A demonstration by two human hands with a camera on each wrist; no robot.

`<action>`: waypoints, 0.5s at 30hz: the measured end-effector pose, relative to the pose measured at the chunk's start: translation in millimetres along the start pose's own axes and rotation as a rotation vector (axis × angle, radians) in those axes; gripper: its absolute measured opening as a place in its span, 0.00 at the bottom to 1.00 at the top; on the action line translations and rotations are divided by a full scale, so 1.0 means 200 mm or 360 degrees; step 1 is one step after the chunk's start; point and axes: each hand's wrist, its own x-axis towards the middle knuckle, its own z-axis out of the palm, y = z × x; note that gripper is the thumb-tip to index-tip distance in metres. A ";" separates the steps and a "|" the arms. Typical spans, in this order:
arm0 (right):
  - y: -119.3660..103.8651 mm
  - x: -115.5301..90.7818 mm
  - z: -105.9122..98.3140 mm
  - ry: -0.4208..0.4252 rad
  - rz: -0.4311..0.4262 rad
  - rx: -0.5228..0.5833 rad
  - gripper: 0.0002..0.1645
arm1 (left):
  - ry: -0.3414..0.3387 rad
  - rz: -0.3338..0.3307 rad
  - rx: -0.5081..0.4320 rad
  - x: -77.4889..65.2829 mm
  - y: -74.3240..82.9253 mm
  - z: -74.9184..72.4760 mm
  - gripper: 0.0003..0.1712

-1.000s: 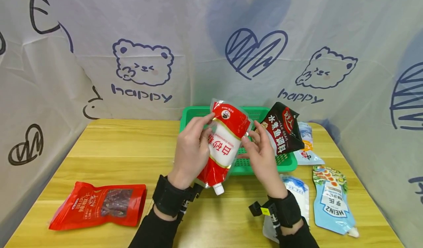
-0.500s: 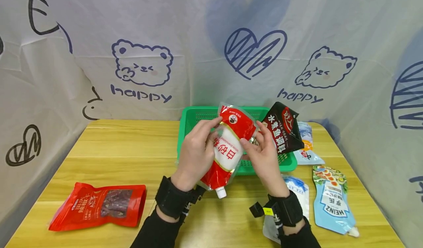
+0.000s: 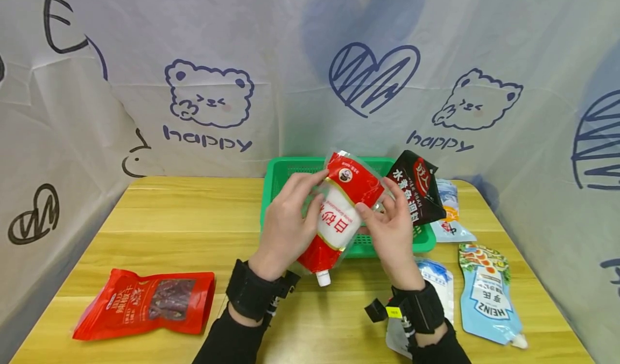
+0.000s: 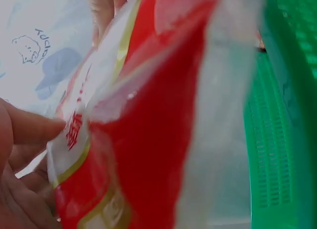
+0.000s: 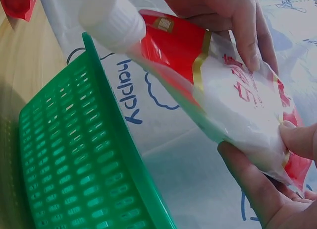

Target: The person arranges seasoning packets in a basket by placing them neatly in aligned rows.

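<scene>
Crossing the near edge, 2 black sleeves (image 3: 227, 340), each with a black wrist strap (image 3: 252, 291)! Down on the left, flat, lies a red dried chili bag (image 3: 145, 303). Over on the right, a white-and-silver pouch (image 3: 439, 283) is partly hidden beneath the right wrist, and near it rests the blue Heinz pouch (image 3: 488, 294), flat on the wooden table (image 3: 169, 218), its spout nearward. Up to the hands, and it's 2 on 1: both grip the white granulated sugar pouch (image 3: 336, 218), held tilted in the air, white screw cap (image 3: 323, 278) pointing nearward. The left hand (image 3: 286, 218) pinches the left side, thumb on the printed face; its other fingers go partly behind, and I can't tell how they all lie. The right hand (image 3: 392, 229) pinches the opposite edge by the top red band, thumb on the front, a finger against the edge. Behind the sugar in the head view, a green perforated basket (image 3: 421, 244); at its right end a black fish seasoning packet (image 3: 416, 186) juts over the rim. Just beside that, a blue-and-white packet (image 3: 449, 208) on the table. Farthest back, a white cloth (image 3: 290, 30) with 2 bear drawings (image 3: 210, 92) and a scribbled heart (image 3: 375, 78).
</scene>
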 end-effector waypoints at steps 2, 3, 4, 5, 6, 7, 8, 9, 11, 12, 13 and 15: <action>0.00 0.00 0.00 0.0053 -0.0008 0.0011 0.42 | 0.0003 -0.0009 0.0024 0.00 -0.01 0.00 0.25; 0.00 0.00 -0.01 0.0080 -0.0011 0.0019 0.42 | 0.0008 -0.0022 0.0032 0.01 -0.01 0.00 0.26; 0.00 0.00 -0.01 0.0106 -0.0013 0.0027 0.41 | 0.0013 -0.0039 0.0038 0.01 -0.02 0.00 0.26; -0.01 0.00 -0.01 0.0132 -0.0015 0.0033 0.41 | 0.0019 -0.0057 0.0043 0.01 -0.02 0.00 0.27; -0.01 0.00 -0.02 0.0155 -0.0020 0.0049 0.41 | 0.0027 -0.0079 0.0050 0.01 -0.03 -0.01 0.28; -0.01 0.00 -0.02 0.0172 -0.0021 0.0068 0.41 | 0.0033 -0.0106 0.0056 0.01 -0.03 -0.01 0.29; -0.02 0.00 -0.02 0.0187 -0.0027 0.0087 0.41 | 0.0042 -0.0132 0.0059 0.01 -0.03 -0.01 0.30; -0.02 0.00 -0.02 0.0199 -0.0031 0.0109 0.41 | 0.0048 -0.0163 0.0066 0.01 -0.04 -0.01 0.31; -0.02 0.00 -0.03 0.0219 -0.0042 0.0141 0.41 | 0.0054 -0.0234 0.0081 0.01 -0.04 -0.02 0.33; -0.03 0.00 -0.03 0.0226 -0.0047 0.0161 0.42 | 0.0050 -0.0278 0.0087 0.00 -0.04 -0.02 0.34; -0.03 0.00 -0.03 0.0231 -0.0051 0.0178 0.42 | 0.0038 -0.0329 0.0092 0.00 -0.04 -0.02 0.35; -0.03 0.00 -0.03 0.0236 -0.0058 0.0208 0.42 | -0.0001 -0.0425 0.0099 0.00 -0.04 -0.03 0.36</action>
